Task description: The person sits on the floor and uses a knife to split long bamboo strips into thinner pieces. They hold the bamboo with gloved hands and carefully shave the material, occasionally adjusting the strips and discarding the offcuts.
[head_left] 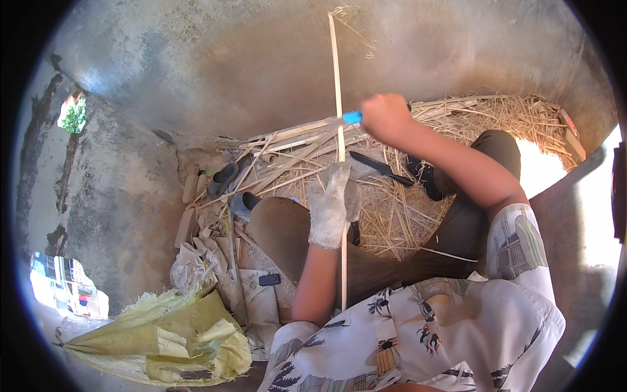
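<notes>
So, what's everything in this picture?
Long strip: one, pale, centre, held
Blue-handled tool: one, blue, at the strip
Knife: one, black, on the ground
Loose strips: many, pale, upper middle
Shavings: heap, straw-coloured, middle and right
Slip-on shoes: two, grey, left of shavings
Blocks: several, brownish, by those shoes
Crumpled sheeting: uncounted, off-white, left
Small object: one, black, lower left
Sack: one, yellow-green, lower left
Walls: two or more, grey, left and far
Wall openings: two, bright, left
Shirt: one, white patterned, bottom
Trousers: one pair, dark, centre
Black shoe: one, black, right of knife
Left hand: one, whitish glove, around the strip
Right hand: one, bare, gripping the tool
</notes>
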Action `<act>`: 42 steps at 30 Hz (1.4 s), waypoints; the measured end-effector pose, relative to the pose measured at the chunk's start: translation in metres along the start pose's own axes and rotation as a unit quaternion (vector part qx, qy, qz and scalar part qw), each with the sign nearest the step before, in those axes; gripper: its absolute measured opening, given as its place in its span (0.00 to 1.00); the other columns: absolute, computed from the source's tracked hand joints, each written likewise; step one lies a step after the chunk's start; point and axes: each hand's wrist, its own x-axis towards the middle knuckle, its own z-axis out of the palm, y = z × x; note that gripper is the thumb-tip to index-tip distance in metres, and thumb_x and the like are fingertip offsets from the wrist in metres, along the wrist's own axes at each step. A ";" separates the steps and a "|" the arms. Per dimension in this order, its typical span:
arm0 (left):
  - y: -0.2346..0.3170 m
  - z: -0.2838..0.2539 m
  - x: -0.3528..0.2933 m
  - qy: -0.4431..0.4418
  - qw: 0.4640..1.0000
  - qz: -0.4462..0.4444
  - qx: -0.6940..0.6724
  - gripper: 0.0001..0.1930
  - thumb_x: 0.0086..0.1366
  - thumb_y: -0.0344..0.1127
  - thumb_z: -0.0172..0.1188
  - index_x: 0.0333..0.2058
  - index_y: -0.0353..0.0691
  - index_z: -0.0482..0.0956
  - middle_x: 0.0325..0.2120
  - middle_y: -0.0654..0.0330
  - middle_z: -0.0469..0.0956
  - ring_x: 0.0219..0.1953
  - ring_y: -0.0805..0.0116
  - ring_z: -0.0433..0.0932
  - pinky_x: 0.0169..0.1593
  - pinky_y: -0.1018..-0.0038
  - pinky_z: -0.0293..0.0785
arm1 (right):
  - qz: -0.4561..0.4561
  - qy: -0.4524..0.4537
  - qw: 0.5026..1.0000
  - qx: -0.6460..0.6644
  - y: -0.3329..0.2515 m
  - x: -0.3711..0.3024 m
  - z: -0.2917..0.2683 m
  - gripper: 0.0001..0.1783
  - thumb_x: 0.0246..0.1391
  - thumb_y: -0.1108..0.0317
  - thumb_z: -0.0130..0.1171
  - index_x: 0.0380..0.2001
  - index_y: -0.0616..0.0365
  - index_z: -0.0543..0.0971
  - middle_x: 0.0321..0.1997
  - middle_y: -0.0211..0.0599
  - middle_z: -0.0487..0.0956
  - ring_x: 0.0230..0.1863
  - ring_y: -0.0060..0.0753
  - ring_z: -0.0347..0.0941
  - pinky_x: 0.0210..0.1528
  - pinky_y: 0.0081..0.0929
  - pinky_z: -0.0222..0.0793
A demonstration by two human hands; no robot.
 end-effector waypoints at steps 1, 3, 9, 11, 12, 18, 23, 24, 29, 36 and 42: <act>0.000 0.003 -0.004 -0.021 1.000 -0.009 0.021 0.10 0.69 0.39 0.59 0.32 0.40 0.79 0.10 0.70 0.66 0.08 0.80 0.61 0.12 0.79 0.52 | 0.040 0.006 0.999 0.008 0.011 0.008 -0.007 0.07 0.47 0.68 0.57 0.23 0.56 0.83 0.25 0.45 0.82 0.28 0.50 0.81 0.29 0.44 0.76; -0.003 0.006 -0.012 -0.069 0.996 -0.043 0.037 0.10 0.70 0.38 0.58 0.37 0.38 0.80 0.15 0.68 0.72 0.13 0.80 0.67 0.14 0.80 0.58 | 0.105 0.057 0.993 0.002 0.048 0.028 -0.015 0.08 0.49 0.67 0.57 0.23 0.57 0.84 0.26 0.45 0.83 0.29 0.50 0.82 0.29 0.45 0.77; -0.032 -0.002 -0.006 -0.088 0.994 -0.043 -0.057 0.12 0.69 0.40 0.58 0.37 0.35 0.78 0.23 0.60 0.74 0.12 0.72 0.68 0.11 0.78 0.60 | 0.183 0.124 0.975 -0.006 0.096 0.055 -0.032 0.08 0.49 0.69 0.57 0.26 0.59 0.84 0.28 0.48 0.83 0.31 0.51 0.82 0.30 0.46 0.75; -0.025 0.012 -0.019 -0.113 0.993 -0.009 0.041 0.12 0.69 0.40 0.58 0.34 0.35 0.76 0.16 0.62 0.70 0.09 0.74 0.65 0.10 0.78 0.58 | 0.215 0.155 0.964 -0.012 0.118 0.048 -0.042 0.09 0.49 0.69 0.56 0.28 0.58 0.85 0.30 0.49 0.83 0.32 0.52 0.82 0.32 0.46 0.76; -0.024 0.018 -0.026 -0.129 0.989 0.001 0.072 0.11 0.69 0.39 0.58 0.33 0.36 0.76 0.14 0.62 0.68 0.08 0.74 0.64 0.10 0.78 0.57 | 0.248 0.186 0.951 -0.014 0.142 0.048 -0.048 0.09 0.49 0.69 0.56 0.28 0.59 0.85 0.31 0.49 0.83 0.33 0.52 0.82 0.33 0.46 0.76; -0.009 0.018 -0.048 -0.254 0.952 0.019 0.167 0.10 0.70 0.36 0.56 0.32 0.36 0.76 0.16 0.66 0.70 0.12 0.80 0.65 0.14 0.80 0.57 | 0.403 0.264 0.876 0.034 0.216 0.030 -0.075 0.10 0.50 0.69 0.55 0.30 0.58 0.85 0.32 0.48 0.84 0.35 0.52 0.82 0.35 0.45 0.75; -0.008 0.021 -0.023 -0.186 0.971 0.077 0.131 0.15 0.73 0.44 0.53 0.38 0.36 0.75 0.14 0.68 0.66 0.13 0.78 0.65 0.16 0.77 0.60 | 0.355 0.250 0.894 0.111 0.175 0.018 -0.044 0.09 0.49 0.66 0.58 0.27 0.57 0.84 0.26 0.48 0.82 0.30 0.50 0.81 0.34 0.45 0.75; -0.002 0.022 -0.019 -0.167 0.985 -0.036 0.025 0.15 0.73 0.45 0.53 0.39 0.37 0.76 0.14 0.68 0.65 0.13 0.77 0.64 0.16 0.77 0.60 | 0.339 0.249 0.894 0.152 0.163 0.018 -0.037 0.08 0.49 0.65 0.59 0.27 0.57 0.84 0.24 0.48 0.81 0.30 0.49 0.80 0.34 0.45 0.75; -0.001 0.008 0.011 -0.149 0.975 -0.092 -0.134 0.14 0.72 0.44 0.54 0.43 0.38 0.77 0.13 0.71 0.60 0.12 0.78 0.57 0.18 0.79 0.55 | 0.026 0.171 0.981 0.092 0.056 -0.004 0.008 0.06 0.48 0.62 0.63 0.28 0.51 0.82 0.24 0.40 0.82 0.23 0.45 0.79 0.28 0.41 0.75; -0.004 0.001 0.013 -0.052 0.986 -0.103 -0.123 0.12 0.72 0.43 0.54 0.35 0.41 0.76 0.12 0.70 0.63 0.10 0.77 0.62 0.13 0.77 0.56 | -0.086 0.071 0.994 0.006 -0.001 -0.013 0.020 0.05 0.46 0.68 0.59 0.25 0.54 0.82 0.23 0.43 0.82 0.24 0.49 0.81 0.26 0.42 0.75; -0.009 0.021 -0.022 -0.114 0.983 -0.046 0.134 0.15 0.71 0.47 0.55 0.33 0.41 0.77 0.16 0.69 0.69 0.14 0.79 0.65 0.16 0.80 0.59 | 0.174 0.150 0.973 -0.019 0.094 0.044 -0.023 0.07 0.48 0.69 0.57 0.25 0.56 0.84 0.27 0.47 0.83 0.28 0.51 0.82 0.29 0.46 0.76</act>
